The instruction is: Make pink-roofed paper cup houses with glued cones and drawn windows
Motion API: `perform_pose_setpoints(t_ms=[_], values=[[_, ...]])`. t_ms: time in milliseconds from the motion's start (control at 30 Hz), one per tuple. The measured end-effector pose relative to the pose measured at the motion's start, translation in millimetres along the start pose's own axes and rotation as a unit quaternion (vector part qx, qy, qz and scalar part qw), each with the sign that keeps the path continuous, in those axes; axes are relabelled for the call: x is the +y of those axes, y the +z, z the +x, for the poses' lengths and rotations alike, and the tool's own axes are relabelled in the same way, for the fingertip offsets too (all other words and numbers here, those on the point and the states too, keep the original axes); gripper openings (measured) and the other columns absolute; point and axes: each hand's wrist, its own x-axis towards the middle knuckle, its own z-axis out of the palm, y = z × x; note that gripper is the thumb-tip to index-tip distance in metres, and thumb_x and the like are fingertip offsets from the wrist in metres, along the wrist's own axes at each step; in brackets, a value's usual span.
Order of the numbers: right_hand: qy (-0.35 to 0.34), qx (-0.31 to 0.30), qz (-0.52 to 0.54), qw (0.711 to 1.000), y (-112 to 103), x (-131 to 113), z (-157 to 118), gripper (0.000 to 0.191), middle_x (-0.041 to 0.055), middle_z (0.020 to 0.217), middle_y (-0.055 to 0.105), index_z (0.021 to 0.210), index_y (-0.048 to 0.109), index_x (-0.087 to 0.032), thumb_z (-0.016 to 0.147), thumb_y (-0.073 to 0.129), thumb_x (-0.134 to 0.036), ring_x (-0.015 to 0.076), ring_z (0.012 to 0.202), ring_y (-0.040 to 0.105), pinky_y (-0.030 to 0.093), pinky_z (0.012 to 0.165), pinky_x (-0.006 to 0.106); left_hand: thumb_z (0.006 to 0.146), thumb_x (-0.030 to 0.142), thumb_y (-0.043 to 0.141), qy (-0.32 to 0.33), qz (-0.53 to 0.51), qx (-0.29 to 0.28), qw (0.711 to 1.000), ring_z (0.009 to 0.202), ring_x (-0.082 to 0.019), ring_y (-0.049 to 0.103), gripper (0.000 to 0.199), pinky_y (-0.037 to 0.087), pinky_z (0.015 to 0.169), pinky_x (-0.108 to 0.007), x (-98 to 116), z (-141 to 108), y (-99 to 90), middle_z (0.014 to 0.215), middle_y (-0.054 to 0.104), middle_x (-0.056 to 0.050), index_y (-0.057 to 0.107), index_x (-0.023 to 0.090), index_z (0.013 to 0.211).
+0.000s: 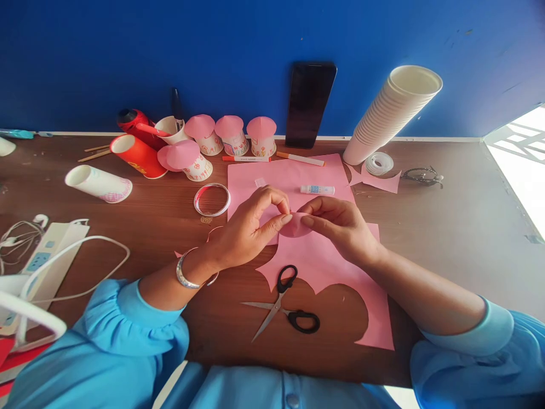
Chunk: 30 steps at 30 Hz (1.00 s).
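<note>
Between my two hands is a small curved piece of pink paper [295,226]. My left hand [264,222] pinches its left edge with thumb and index finger. On the right side, my right hand [336,224] grips it between thumb and fingers. Beneath lie pink sheets [332,267], one with scalloped cut edges. A glue stick [317,190] rests on the paper just beyond my right hand. Open scissors [279,304] with black handles lie nearer to me. At the back stand small decorated cups [261,145] with pink cone tops.
Tall stacked white cups [389,113] and a dark phone [310,105] lean near the blue wall. Left are a tape ring [212,200], a red cup [138,156], a white cup [99,183] and a power strip [55,255]. Glasses [422,176] lie right.
</note>
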Motion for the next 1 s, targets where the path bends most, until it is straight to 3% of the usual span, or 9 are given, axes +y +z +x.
perform_pose_setpoints(t_ms=[267, 400, 500, 600, 700, 867, 1000], values=[[0.001, -0.040, 0.047, 0.998, -4.7, 7.3, 0.9, 0.021, 0.0012, 0.080, 0.070, 0.087, 0.074, -0.020, 0.088, 0.082, -0.040, 0.0149, 0.074, 0.063, 0.052, 0.070, 0.029, 0.104, 0.027, 0.058, -0.029, -0.021, -0.008, 0.999, 0.090, -0.015, 0.058, 0.008, 0.049, 0.086, -0.032, 1.3, -3.6, 1.6, 0.095, 0.061, -0.003, 0.053, 0.022, 0.100], [0.002, -0.049, 0.060, 0.997, -5.0, 7.2, 1.7, 0.023, 0.0013, 0.079, 0.069, 0.085, 0.072, -0.020, 0.088, 0.081, -0.041, 0.0156, 0.075, 0.064, 0.054, 0.072, 0.030, 0.101, 0.030, 0.064, -0.051, -0.089, 0.004, 0.995, 0.087, -0.015, 0.058, 0.013, 0.051, 0.082, -0.030, 1.8, -2.2, 2.7, 0.093, 0.058, -0.002, 0.053, 0.022, 0.100], [0.002, -0.059, 0.068, 0.996, -3.8, 4.8, 1.9, 0.027, -0.0017, 0.077, 0.064, 0.098, 0.070, -0.022, 0.084, 0.086, -0.040, 0.0134, 0.070, 0.059, 0.052, 0.066, 0.028, 0.098, 0.030, 0.069, -0.082, -0.137, 0.013, 0.987, 0.085, -0.013, 0.058, 0.018, 0.051, 0.080, -0.028, 3.2, 0.1, 2.9, 0.091, 0.057, -0.001, 0.052, 0.022, 0.098], [-0.017, -0.060, 0.037, 0.997, -1.7, 3.2, 0.6, 0.048, -0.0010, 0.096, 0.063, 0.114, 0.065, -0.025, 0.075, 0.093, -0.033, 0.0109, 0.069, 0.056, 0.052, 0.062, 0.026, 0.097, 0.027, 0.070, -0.106, -0.165, 0.020, 0.980, 0.084, -0.012, 0.058, 0.018, 0.050, 0.080, -0.027, 5.0, 1.5, 2.4, 0.092, 0.058, 0.000, 0.053, 0.021, 0.098], [-0.047, -0.048, -0.008, 0.998, -0.4, 4.9, -1.3, 0.054, 0.0029, 0.119, 0.061, 0.121, 0.061, -0.027, 0.076, 0.092, -0.029, 0.0104, 0.077, 0.059, 0.055, 0.069, 0.027, 0.095, 0.027, 0.071, -0.143, -0.193, 0.023, 0.970, 0.084, -0.012, 0.056, 0.019, 0.049, 0.078, -0.026, 6.8, 1.6, 1.4, 0.091, 0.056, 0.001, 0.054, 0.020, 0.096], [-0.063, -0.054, -0.024, 0.996, -1.3, 7.9, -1.6, 0.048, -0.0002, 0.102, 0.063, 0.121, 0.060, -0.025, 0.081, 0.088, -0.025, 0.0125, 0.082, 0.063, 0.053, 0.079, 0.030, 0.094, 0.031, 0.074, -0.202, -0.244, 0.020, 0.948, 0.085, -0.011, 0.054, 0.020, 0.045, 0.076, -0.024, 8.4, 0.6, -1.2, 0.094, 0.055, 0.001, 0.058, 0.020, 0.095], [-0.046, -0.067, -0.007, 0.997, -1.4, 5.4, -0.2, 0.043, -0.0034, 0.085, 0.063, 0.116, 0.061, -0.024, 0.081, 0.087, -0.027, 0.0122, 0.073, 0.061, 0.049, 0.068, 0.029, 0.094, 0.034, 0.075, -0.229, -0.261, 0.018, 0.938, 0.087, -0.012, 0.055, 0.018, 0.045, 0.078, -0.024, 5.7, 0.0, -2.3, 0.096, 0.058, 0.000, 0.063, 0.020, 0.097]])
